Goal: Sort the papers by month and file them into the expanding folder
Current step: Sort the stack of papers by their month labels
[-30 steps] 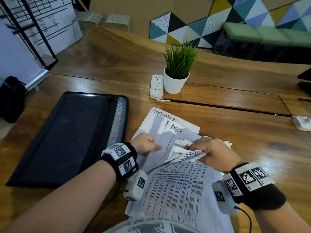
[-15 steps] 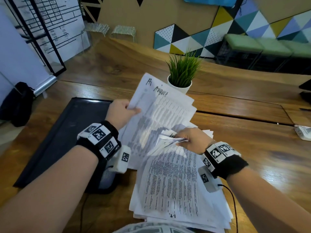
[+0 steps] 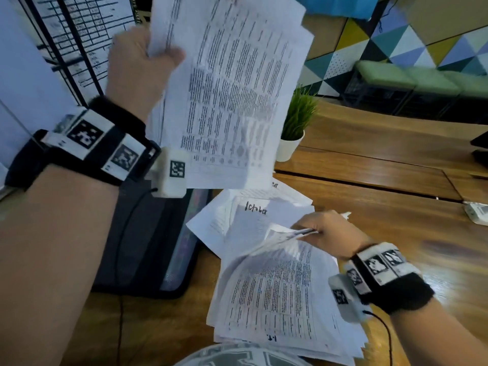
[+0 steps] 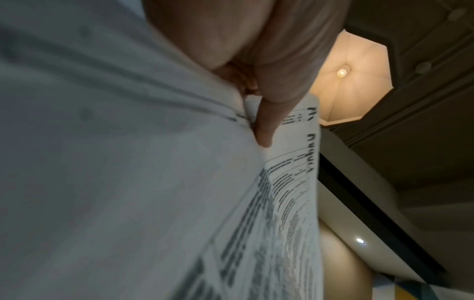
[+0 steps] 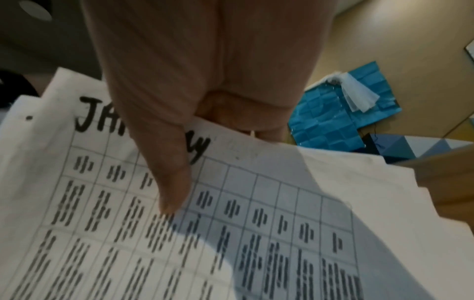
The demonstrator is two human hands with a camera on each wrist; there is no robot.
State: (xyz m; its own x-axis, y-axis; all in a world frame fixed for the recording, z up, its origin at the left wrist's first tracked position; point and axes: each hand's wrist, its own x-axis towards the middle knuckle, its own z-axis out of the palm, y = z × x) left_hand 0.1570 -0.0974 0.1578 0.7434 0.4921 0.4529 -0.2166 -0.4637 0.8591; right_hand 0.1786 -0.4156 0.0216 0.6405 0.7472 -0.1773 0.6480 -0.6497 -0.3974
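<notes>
White papers (image 3: 232, 83) gripped aloft by left hand (image 3: 137, 67); right hand (image 3: 327, 233) pinches seemingly January-headed sheets (image 3: 277, 283).

A few printed sheets (image 3: 227, 91) hang upright in the air, gripped at their upper left edge; the main stack of papers (image 3: 277, 294) lies fanned on the table, its top corner curled up; beside it lies the black folder (image 3: 158, 247), flat.

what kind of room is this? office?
Probably an office or co-working lounge. A long wooden table with a potted plant, a wall of coloured triangle panels above green cushioned benches, and a printed chart board at left.
</notes>
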